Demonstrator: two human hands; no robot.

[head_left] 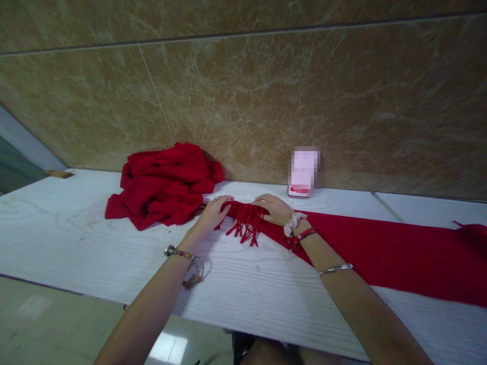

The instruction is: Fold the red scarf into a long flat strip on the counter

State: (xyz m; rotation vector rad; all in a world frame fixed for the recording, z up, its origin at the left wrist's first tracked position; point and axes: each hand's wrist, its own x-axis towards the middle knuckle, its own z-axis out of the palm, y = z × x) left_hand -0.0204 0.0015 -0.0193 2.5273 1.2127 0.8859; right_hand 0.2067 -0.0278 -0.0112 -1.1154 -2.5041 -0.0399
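Note:
A long red scarf lies stretched along the white tabletop, running off to the right. Its fringed end is folded over toward me, so the tassels hang down between my hands. My left hand grips the left corner of that end, thumb and fingers closed around the edge. Over the fold to the right, my right hand has its fingers bent and pressed onto the scarf. Part of the fingertips on both hands is hidden by the cloth. Left of my hands sits a crumpled heap of red fabric.
A phone with a blurred screen leans against the brown marbled wall. The white table ends at a front edge above a tiled floor. A small brown block lies at the far left corner.

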